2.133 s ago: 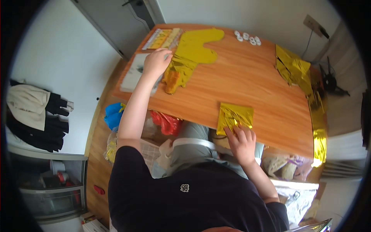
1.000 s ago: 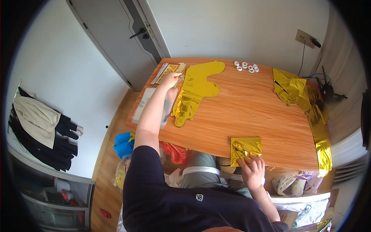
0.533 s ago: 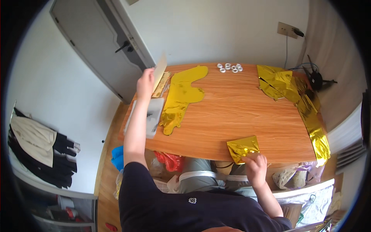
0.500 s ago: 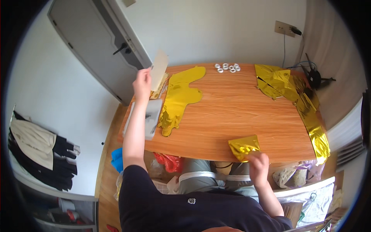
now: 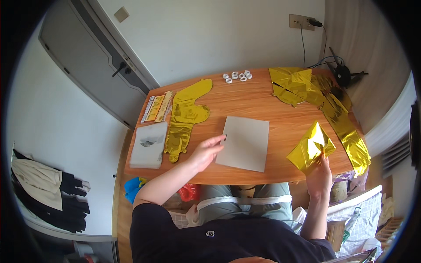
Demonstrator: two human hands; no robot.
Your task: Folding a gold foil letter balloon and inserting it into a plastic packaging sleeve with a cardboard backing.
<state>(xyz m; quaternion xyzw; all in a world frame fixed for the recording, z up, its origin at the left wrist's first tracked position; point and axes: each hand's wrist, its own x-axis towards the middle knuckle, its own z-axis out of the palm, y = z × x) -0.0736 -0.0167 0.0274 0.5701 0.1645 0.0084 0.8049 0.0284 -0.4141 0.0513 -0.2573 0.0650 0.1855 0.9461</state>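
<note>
A pale grey card sheet (image 5: 245, 144) with a printed side hidden, if any, lies on the table before me. My left hand (image 5: 207, 153) is at its left edge, fingers stretched and slightly apart, fingertips touching the edge beside a small dark mark. My right hand (image 5: 319, 177) pinches a folded gold foil balloon (image 5: 310, 147) by its lower right part, raised over the front right of the table. Left of the card lies a flat, uninflated gold foil balloon (image 5: 182, 116) with rounded lobes.
On the wooden table (image 5: 237, 98), a stack of clear plastic bags (image 5: 149, 147) and printed card packets (image 5: 155, 107) lie at the left. Small white tape rolls (image 5: 235, 75) sit at the back. More gold foil (image 5: 337, 120) spreads along the right, near a black router (image 5: 343, 75).
My left hand has brought the card from the far left to the table's middle and loosened its fingers. My right hand has lifted the folded foil balloon up and to the right.
</note>
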